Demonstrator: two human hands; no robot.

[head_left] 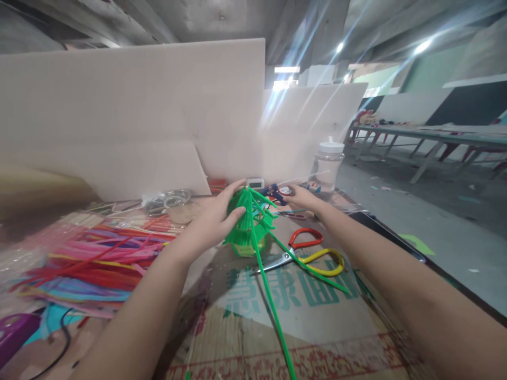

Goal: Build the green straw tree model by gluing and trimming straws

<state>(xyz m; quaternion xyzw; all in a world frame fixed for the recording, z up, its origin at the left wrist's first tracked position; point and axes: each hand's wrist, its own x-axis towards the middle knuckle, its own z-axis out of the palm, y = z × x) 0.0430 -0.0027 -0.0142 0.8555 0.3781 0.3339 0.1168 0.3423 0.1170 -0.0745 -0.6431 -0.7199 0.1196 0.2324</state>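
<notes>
My left hand [222, 216] is closed around the left side of a small green pipe-cleaner model [249, 216], its thumb pressed on the front. The model has a pointed, ribbed top and a flared lower tier over a pale yellow-green base. Two long green pipe cleaners [273, 311] trail from it toward me and to the right. Behind it, my right hand [301, 198] has its fingers curled at a dark blue glue gun [271, 191]; the grip is partly hidden. Scissors [287, 257] with one red and one yellow handle lie partly open on the cardboard, under a trailing pipe cleaner.
Colourful pipe cleaners [106, 258] are heaped at left, near a purple object [18, 335] with a black cable. A lidded clear bottle [328, 166] stands at back right. White boards [158, 105] rise behind the printed cardboard [293, 327]. A dark flat device [388, 235] lies at right.
</notes>
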